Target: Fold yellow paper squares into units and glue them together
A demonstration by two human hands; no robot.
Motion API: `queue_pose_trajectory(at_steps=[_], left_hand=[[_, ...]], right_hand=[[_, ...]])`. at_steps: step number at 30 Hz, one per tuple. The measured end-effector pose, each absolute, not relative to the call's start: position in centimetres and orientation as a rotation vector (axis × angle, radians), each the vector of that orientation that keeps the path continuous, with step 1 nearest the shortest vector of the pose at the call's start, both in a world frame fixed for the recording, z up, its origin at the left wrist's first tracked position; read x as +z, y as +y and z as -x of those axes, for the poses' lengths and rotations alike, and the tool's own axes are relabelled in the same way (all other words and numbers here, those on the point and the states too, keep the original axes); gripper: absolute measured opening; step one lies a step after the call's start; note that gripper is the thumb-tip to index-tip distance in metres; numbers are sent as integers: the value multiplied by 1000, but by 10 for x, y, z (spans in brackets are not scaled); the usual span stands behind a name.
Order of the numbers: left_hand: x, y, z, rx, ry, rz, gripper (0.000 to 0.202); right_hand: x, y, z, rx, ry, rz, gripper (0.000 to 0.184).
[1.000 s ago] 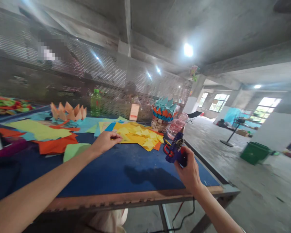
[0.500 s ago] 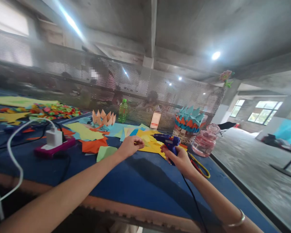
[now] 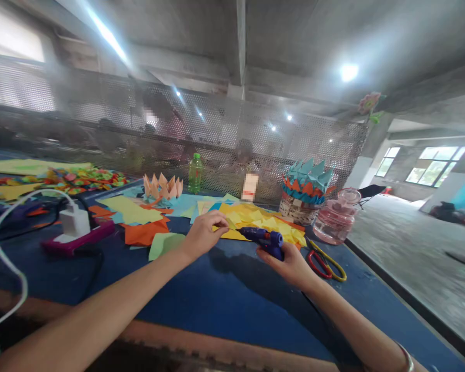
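Observation:
My right hand is wrapped round the grip of a dark blue hot glue gun, its nozzle pointing left. Close to that nozzle tip, my left hand is closed in a pinch on a small piece of yellow paper, mostly lost against the yellow behind. Yellow paper pieces lie in a pile on yellow sheets just beyond both hands. Scissors with red and yellow handles rest right of my right hand. Left of my left hand are green paper and orange paper.
A peach folded-paper ring, a green bottle, a basket with teal and orange paper points and a pink glass jar stand along the back. A power strip with a white cable lies left. Behind rises a perforated screen.
The glue gun has moved down slightly and left, its nozzle now nearer my left fingertips. The view has shifted a little, showing more of the scissors and the yellow pile.

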State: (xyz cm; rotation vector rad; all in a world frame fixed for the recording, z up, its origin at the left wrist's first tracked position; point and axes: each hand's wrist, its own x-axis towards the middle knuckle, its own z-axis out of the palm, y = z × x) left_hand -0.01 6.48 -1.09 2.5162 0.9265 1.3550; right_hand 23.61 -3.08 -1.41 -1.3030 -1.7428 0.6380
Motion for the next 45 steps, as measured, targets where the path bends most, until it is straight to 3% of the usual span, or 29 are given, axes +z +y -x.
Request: queue_pose_trajectory(at_steps=[45], left_hand=[[-10, 54, -5, 1640, 597, -2805, 11]], right_hand=[[-14, -32, -237, 409, -1868, 1234, 26]])
